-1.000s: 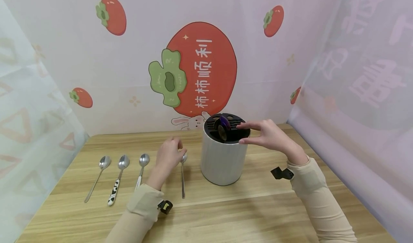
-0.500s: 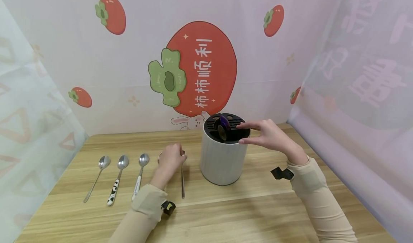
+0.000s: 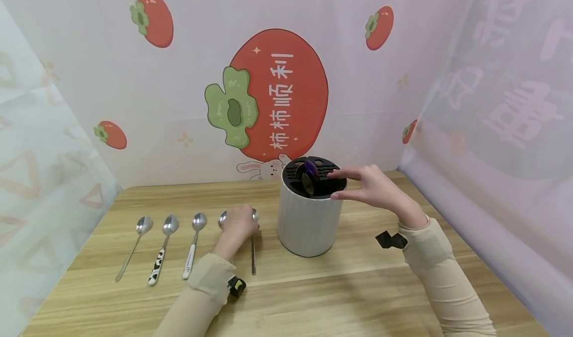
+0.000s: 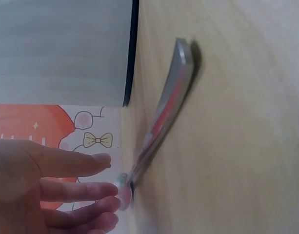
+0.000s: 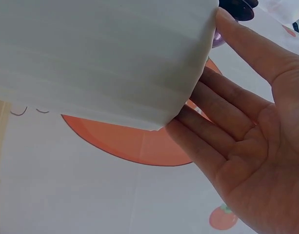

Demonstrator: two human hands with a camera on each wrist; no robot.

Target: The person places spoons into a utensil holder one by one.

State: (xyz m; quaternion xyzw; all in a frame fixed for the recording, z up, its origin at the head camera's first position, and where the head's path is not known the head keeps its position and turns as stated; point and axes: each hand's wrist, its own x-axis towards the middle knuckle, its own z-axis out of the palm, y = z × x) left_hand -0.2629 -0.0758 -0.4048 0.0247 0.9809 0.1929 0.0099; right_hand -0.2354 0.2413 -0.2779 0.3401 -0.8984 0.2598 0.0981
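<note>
My left hand (image 3: 239,223) hovers at the bowl of the rightmost metal spoon (image 3: 253,252). In the left wrist view its fingers (image 4: 98,191) are loosely extended beside that spoon (image 4: 164,107); whether they touch the bowl I cannot tell. Just left of this hand shows the bowl of another spoon (image 3: 222,218), its handle hidden. My right hand (image 3: 373,190) rests at the right rim of a white ribbed utensil holder (image 3: 309,227), thumb at the near side. Its fingers (image 5: 222,107) lie fairly straight along the holder's edge in the right wrist view.
Three more spoons lie in a row at left: a plain metal one (image 3: 133,250), one with a cow-print handle (image 3: 157,265) and one with a white handle (image 3: 190,260). A dark purple utensil (image 3: 311,170) stands in the holder's black slotted top (image 3: 293,173). Printed cloth hangs behind.
My left hand has moved slightly right and nearer, lowering toward the rightmost spoon; the neighbouring spoon's bowl has come into view. My right hand stays at the holder.
</note>
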